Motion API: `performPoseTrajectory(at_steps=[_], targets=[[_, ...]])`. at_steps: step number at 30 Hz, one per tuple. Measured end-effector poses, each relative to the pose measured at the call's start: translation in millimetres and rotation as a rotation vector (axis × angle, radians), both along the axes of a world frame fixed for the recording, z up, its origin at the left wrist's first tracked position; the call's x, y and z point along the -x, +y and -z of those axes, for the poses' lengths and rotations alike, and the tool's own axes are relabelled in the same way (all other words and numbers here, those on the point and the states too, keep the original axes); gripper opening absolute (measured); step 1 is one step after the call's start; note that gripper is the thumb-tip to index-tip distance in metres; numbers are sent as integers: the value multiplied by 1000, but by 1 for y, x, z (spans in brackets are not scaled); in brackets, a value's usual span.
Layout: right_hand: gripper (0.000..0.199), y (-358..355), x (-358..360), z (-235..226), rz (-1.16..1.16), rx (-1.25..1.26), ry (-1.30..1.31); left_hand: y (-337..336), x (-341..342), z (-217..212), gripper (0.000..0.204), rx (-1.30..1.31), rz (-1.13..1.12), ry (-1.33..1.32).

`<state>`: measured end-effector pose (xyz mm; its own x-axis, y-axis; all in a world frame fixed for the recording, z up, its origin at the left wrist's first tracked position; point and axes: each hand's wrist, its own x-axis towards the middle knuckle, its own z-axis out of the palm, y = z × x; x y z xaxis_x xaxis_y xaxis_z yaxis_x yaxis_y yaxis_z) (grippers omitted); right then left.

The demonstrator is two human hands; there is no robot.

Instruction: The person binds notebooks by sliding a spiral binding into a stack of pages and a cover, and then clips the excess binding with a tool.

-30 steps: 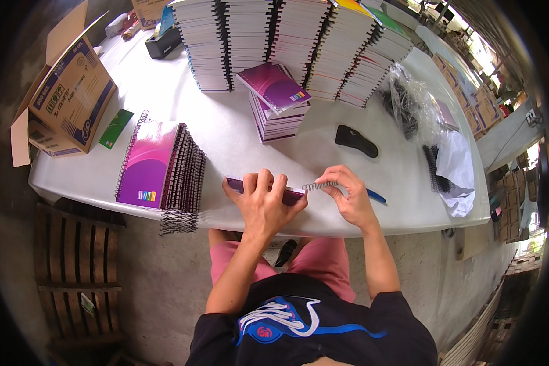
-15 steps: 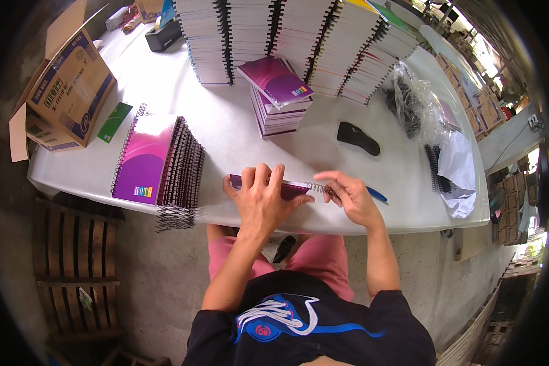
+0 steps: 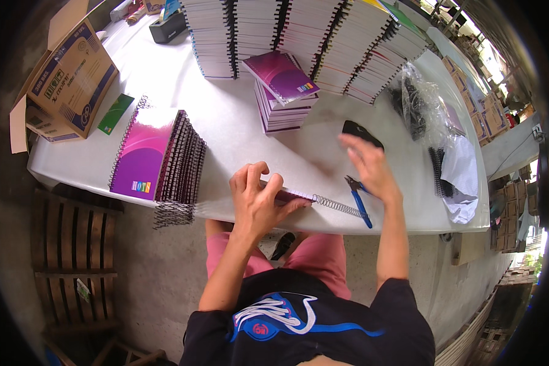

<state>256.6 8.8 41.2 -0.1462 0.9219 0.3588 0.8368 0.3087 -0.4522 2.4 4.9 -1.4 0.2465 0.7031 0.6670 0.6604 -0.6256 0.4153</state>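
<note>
Nearest us, at the front of the white surface (image 3: 238,143), our left hand (image 3: 253,195) is curled tightly over a purple notebook (image 3: 293,196), gripping it between thumb and fingers. A wire coil (image 3: 335,205) sticks out of its right end toward blue-handled pliers (image 3: 362,206). Just beyond, our right hand (image 3: 373,168) is released, fingers extended, partly covering a black object (image 3: 354,128). Farther back stand stacked purple books (image 3: 280,113).

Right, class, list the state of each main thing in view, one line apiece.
Left hand: clasping
Right hand: open, fingers extended
Held purple notebook: clasped, partly hidden
Wire coil: jutting past the notebook's end
Blue-handled pliers: handles spread
Cardboard box: open, flaps out
Left notebook pile: coil-bound, closed
Middle notebook stack: top askew
</note>
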Motion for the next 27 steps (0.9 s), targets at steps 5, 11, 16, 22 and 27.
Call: performPoseTrajectory(at_steps=[5,11,16,22,27], targets=[[37,21,-59,42,164,-110,-253,-6,2,-2,52,39,35,21],[15,-10,-8,29,-699,71,1622,-6,4,-5,51,88,73,2],[18,-14,26,30,-696,367,1177,-3,4,-2,48,91,101,-28],[16,-7,28,9,-447,462,805,0,3,-1,48,67,121,-69],[15,-4,41,-8,-625,337,572,2,6,-4,54,60,108,-32]])
